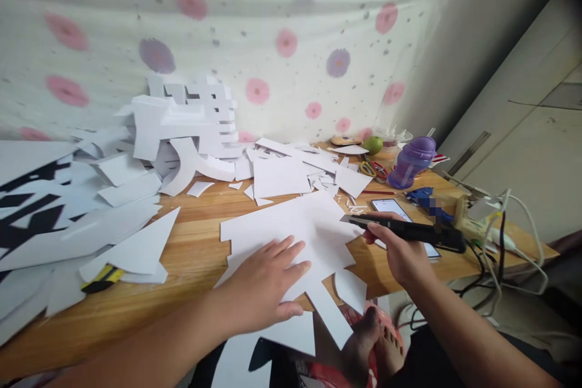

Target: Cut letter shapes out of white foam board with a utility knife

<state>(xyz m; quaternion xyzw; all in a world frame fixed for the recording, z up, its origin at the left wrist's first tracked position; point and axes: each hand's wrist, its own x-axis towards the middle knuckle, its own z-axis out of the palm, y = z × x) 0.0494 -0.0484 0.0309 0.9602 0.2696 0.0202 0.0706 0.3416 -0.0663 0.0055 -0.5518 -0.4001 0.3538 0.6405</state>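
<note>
A large white board sheet [291, 218] with cut, notched edges lies on the wooden table in front of me. My left hand [273, 279] rests on it, palm down with fingers spread. At the sheet's right side, my right hand [398, 248] is closed around a long black utility knife [409, 230] with a thick handle. The knife's pointed grey tip is over the sheet's right edge; whether it touches cannot be told. Below that side, a strip of the sheet and a curved white offcut [351, 291] hang at the table's front edge.
White cut-out shapes [182, 118] are stacked against the flowered wall covering. Scraps and a yellow-black cutter [102, 279] lie left. To the right are a phone [391, 209], scissors [375, 170], a purple bottle [411, 163], a green fruit [373, 145], and a power strip with cables [477, 224].
</note>
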